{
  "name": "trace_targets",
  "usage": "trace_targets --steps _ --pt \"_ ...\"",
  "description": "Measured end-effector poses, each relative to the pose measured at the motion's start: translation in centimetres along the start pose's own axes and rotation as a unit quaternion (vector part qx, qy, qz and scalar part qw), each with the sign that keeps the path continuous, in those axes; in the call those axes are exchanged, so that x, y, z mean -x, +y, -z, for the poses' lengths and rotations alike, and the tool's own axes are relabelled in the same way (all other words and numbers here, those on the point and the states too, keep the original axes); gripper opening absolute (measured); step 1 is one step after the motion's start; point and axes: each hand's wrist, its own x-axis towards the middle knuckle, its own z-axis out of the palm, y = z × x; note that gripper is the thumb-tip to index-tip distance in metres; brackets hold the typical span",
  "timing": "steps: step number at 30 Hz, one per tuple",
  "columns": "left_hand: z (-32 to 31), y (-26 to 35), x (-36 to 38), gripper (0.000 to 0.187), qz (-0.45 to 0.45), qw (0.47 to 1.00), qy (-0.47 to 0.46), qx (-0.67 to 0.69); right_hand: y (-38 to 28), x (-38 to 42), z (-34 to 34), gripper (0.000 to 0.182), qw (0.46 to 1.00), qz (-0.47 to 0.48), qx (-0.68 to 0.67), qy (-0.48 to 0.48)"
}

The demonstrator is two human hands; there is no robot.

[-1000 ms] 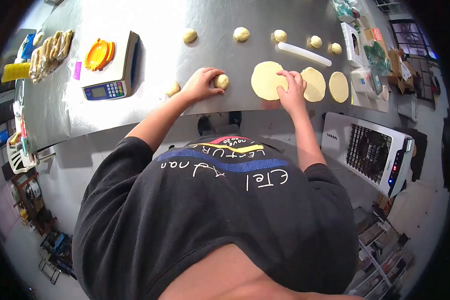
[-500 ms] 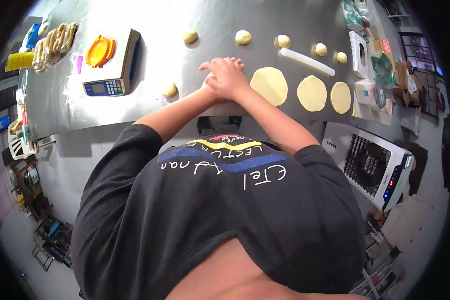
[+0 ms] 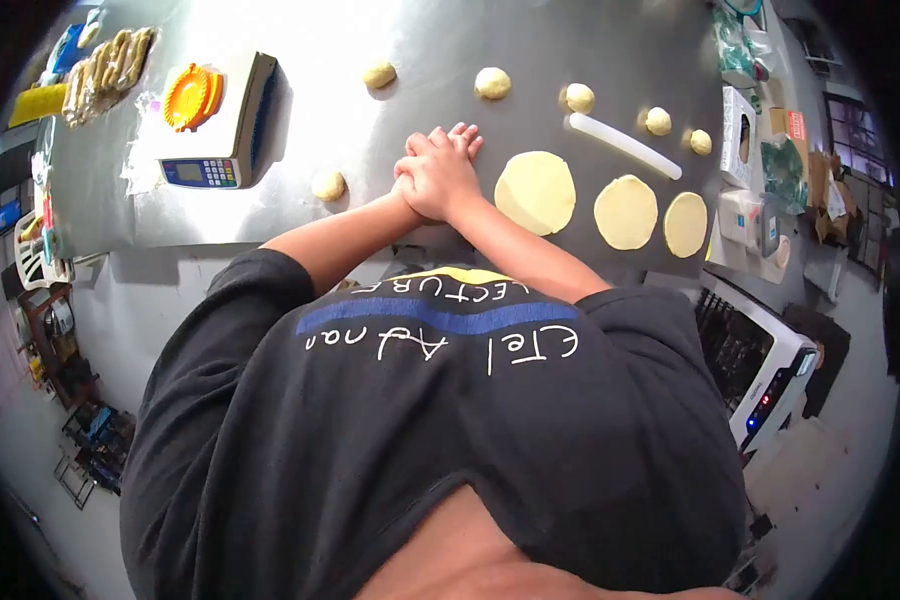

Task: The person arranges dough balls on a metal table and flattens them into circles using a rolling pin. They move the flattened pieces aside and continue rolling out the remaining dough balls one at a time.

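My right hand (image 3: 440,178) lies flat on top of my left hand (image 3: 417,160), fingers stretched forward, both forearms angled inward and meeting at the wrists.

Bare counter (image 3: 370,130) open left of the stacked hands, dough ball (image 3: 328,185) and scale (image 3: 215,120) farther left, flat dough disc (image 3: 536,192) close on the right, rolling pin (image 3: 625,146) and dough balls beyond

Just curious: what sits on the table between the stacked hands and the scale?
One small dough ball lies between the hands and the scale, seen in the head view.
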Motion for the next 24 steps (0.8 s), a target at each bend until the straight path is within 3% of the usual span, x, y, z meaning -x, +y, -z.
trace_targets --steps 2,4,5,6,7,8,9,10,11,12,14,16,20,22,23,24 --pt "1.2 -0.1 -0.3 0.073 0.001 1.000 0.013 -0.001 0.3 0.1 0.3 0.024 1.000 0.018 0.016 0.009" --pt "1.7 -0.8 -0.3 0.063 -0.029 0.998 -0.014 0.060 1.4 0.3 -0.3 0.028 0.994 0.022 0.002 0.111" --pt "2.3 -2.9 -0.5 0.066 -0.069 0.910 0.078 0.401 4.8 0.4 -1.0 0.036 0.996 0.018 -0.028 0.086" --pt "2.3 -4.1 -1.3 0.062 0.073 0.882 -0.095 0.455 7.3 1.2 2.6 0.043 0.969 0.161 -0.069 0.173" --pt "6.2 -5.8 -0.4 0.055 0.183 0.721 -0.087 0.663 8.9 2.7 5.3 0.047 0.959 0.020 -0.156 0.236" --pt "7.4 -7.4 1.0 0.053 0.320 0.663 -0.035 0.676 12.2 4.4 7.6 0.047 0.957 -0.014 -0.107 0.268" --pt "8.0 -8.7 2.6 0.051 0.378 0.654 0.070 0.651 15.8 6.2 8.5 0.046 0.930 -0.118 -0.078 0.339" --pt "4.4 -12.3 4.9 0.050 0.359 0.783 0.128 0.491 15.8 7.8 13.4 0.039 0.941 -0.252 -0.016 0.225" --pt "5.5 -13.6 7.0 0.049 0.376 0.814 0.114 0.428 18.7 10.0 15.2 0.032 0.937 -0.291 0.088 0.170" --pt "5.0 -14.8 9.0 0.052 0.373 0.840 0.097 0.381 24.3 12.9 14.2 0.034 0.934 -0.263 0.164 0.178" --pt "7.7 -13.1 10.7 0.056 0.394 0.839 -0.035 0.374 25.6 14.9 16.0 0.038 0.933 -0.280 0.182 0.131" --pt "7.9 -11.5 11.8 0.057 0.329 0.889 -0.057 0.313 25.8 14.8 17.1 0.038 0.933 -0.278 0.202 0.111" --pt "9.1 -11.3 10.8 0.044 0.309 0.892 -0.157 0.289 27.3 14.1 17.0 0.039 0.961 -0.232 0.138 0.065" --pt "9.3 -11.8 10.6 0.043 0.333 0.883 -0.163 0.289 26.9 13.8 17.4 0.039 0.952 -0.240 0.187 0.022" --pt "8.4 -13.2 11.2 0.046 0.375 0.816 -0.158 0.411 26.6 13.9 17.3 0.039 0.945 -0.238 0.218 0.047" --pt "7.3 -14.6 12.0 0.045 0.366 0.810 -0.124 0.442 26.3 14.0 17.3 0.039 0.945 -0.237 0.218 0.047"
